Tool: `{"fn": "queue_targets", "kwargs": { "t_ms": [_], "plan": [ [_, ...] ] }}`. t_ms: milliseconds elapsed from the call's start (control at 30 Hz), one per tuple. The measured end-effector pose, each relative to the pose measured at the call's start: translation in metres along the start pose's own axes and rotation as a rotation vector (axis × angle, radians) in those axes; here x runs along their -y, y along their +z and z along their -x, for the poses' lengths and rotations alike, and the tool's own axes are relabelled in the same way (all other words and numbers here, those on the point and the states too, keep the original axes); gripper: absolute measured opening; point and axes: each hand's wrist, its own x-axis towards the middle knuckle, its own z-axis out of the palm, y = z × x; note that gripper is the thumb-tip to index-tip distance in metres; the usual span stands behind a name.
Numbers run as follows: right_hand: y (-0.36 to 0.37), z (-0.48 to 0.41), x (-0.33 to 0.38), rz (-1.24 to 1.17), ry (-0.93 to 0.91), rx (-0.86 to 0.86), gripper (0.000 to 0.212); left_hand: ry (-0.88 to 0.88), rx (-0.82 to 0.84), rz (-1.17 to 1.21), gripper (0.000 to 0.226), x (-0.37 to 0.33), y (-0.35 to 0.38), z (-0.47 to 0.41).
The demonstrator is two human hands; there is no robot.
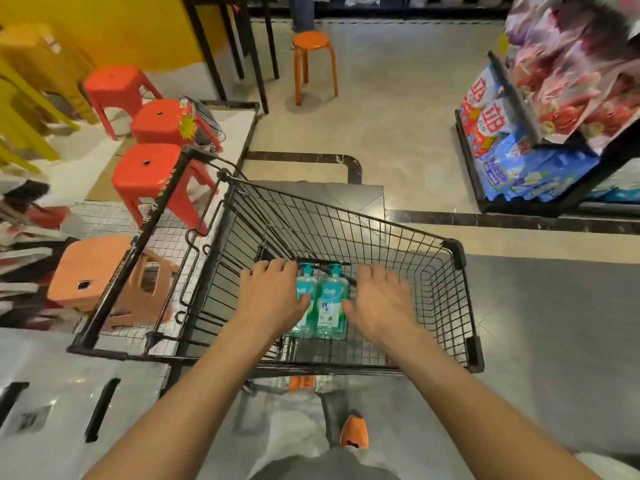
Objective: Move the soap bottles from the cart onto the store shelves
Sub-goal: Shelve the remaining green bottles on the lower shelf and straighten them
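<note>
Two teal soap bottles with pump tops lie side by side on the floor of a black wire cart point(460, 258). The left soap bottle point(307, 289) is partly covered by my left hand point(273, 296), whose thumb rests against its label. The right soap bottle point(331, 303) shows fully between my hands. My right hand point(377, 303) hovers just right of it with fingers spread and looks blurred. Both arms reach down into the cart from the near edge. Neither hand has closed around a bottle.
Red plastic stools point(156, 171) and a peach stool point(93, 268) stand left of the cart. An orange round stool point(313, 60) is ahead by black table legs. A store shelf point(540, 133) with blue and red packets stands at the right. Open tiled floor lies between.
</note>
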Motion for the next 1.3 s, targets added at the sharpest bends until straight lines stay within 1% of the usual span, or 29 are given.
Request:
{"fn": "queue_targets", "kwargs": {
  "t_ms": [100, 233, 333, 400, 467, 533, 600, 700, 833, 933, 1000, 1067, 1133, 1233, 1300],
  "plan": [
    [0.007, -0.028, 0.011, 0.019, 0.030, 0.030, 0.071, 0.018, 0.031, 0.020, 0.057, 0.015, 0.009, -0.033],
    [0.014, -0.062, 0.031, 0.026, 0.088, 0.105, 0.080, 0.030, 0.098, 0.024, 0.065, 0.036, 0.019, -0.073],
    [0.028, -0.085, 0.038, 0.010, 0.108, 0.123, 0.071, 0.046, 0.183, 0.010, 0.067, 0.049, 0.033, -0.102],
    [0.038, -0.099, 0.041, 0.007, 0.130, 0.169, 0.064, 0.060, 0.239, -0.001, 0.067, 0.054, 0.043, -0.116],
    [0.048, -0.113, 0.044, 0.014, 0.155, 0.230, 0.067, 0.079, 0.270, -0.006, 0.068, 0.056, 0.053, -0.129],
    [0.061, -0.124, 0.044, 0.010, 0.156, 0.244, 0.069, 0.092, 0.295, -0.002, 0.069, 0.057, 0.066, -0.142],
    [0.077, -0.134, 0.039, 0.021, 0.130, 0.209, 0.064, 0.080, 0.327, 0.006, 0.067, 0.057, 0.081, -0.155],
    [0.100, -0.155, 0.033, 0.018, 0.124, 0.224, 0.058, 0.044, 0.379, 0.004, 0.062, 0.057, 0.105, -0.173],
    [0.136, -0.188, 0.023, 0.031, 0.099, 0.315, 0.063, -0.010, 0.462, 0.013, 0.056, 0.052, 0.140, -0.198],
    [0.170, -0.209, 0.015, -0.021, 0.109, 0.373, 0.066, -0.037, 0.513, 0.031, 0.054, 0.047, 0.174, -0.219],
    [0.194, -0.222, 0.007, -0.066, 0.121, 0.389, 0.066, -0.088, 0.548, 0.101, 0.053, 0.046, 0.202, -0.234],
    [0.218, -0.233, -0.002, -0.123, 0.155, 0.419, 0.067, -0.193, 0.593, 0.217, 0.054, 0.047, 0.232, -0.246],
    [0.239, -0.244, -0.011, -0.189, 0.201, 0.445, 0.070, -0.311, 0.603, 0.332, 0.056, 0.046, 0.262, -0.255],
    [0.267, -0.260, -0.023, -0.268, 0.291, 0.483, 0.075, -0.472, 0.528, 0.463, 0.056, 0.044, 0.299, -0.263],
    [0.284, -0.268, -0.031, -0.314, 0.332, 0.483, 0.078, -0.554, 0.474, 0.497, 0.055, 0.045, 0.321, -0.266]
  ]
}}
